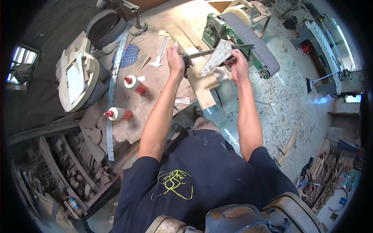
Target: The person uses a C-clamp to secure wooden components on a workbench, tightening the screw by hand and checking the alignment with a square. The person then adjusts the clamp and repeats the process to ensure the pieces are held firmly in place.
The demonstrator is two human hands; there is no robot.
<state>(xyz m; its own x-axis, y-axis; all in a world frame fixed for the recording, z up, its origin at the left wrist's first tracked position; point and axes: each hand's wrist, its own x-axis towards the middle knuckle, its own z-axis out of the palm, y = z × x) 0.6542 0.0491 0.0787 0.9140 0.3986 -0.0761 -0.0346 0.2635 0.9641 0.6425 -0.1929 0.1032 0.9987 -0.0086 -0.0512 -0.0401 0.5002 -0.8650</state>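
Observation:
Both my hands hold a bar clamp, its dark bar running level across in front of me. My left hand is closed round the end with the dark jaw, thumb pointing up. Near the other end, my right hand has its fingers closed on the dark sliding part. A pale, speckled wedge-shaped piece lies across the bar between my hands; whether it is fixed to the clamp I cannot tell. Light wooden boards lie beneath, at the bench edge.
A green belt sander stands ahead right. On the workbench are two red-capped glue bottles, a caliper, a blue perforated sheet and a long metal ruler. A guitar-shaped wooden body is at left. Wood scraps fill shelving lower left.

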